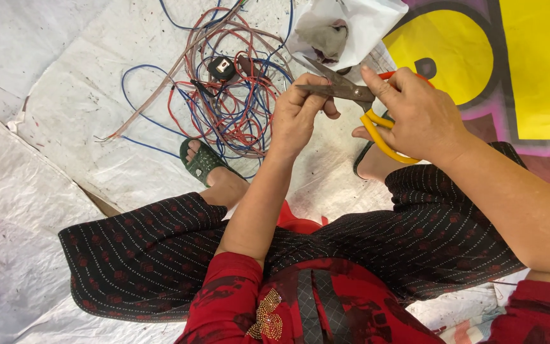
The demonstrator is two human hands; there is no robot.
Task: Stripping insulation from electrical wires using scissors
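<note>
My right hand (415, 114) grips a pair of scissors (358, 105) with yellow and orange handles, its fingers through the loops and the forefinger lying along the metal blades. My left hand (300, 111) pinches at the blades near their middle, fingers closed on something too small to make out. Both hands are raised above my knees. Just beyond the left hand lies a tangle of red and blue wires (230, 95) with a small black part (221, 67) in it.
I sit low on white woven sheeting (65, 95), in dark dotted trousers, with a green sandal (200, 160) on my left foot. A white plastic bag (345, 28) holding grey material lies past the scissors. A yellow and pink printed banner (523, 64) covers the floor at right.
</note>
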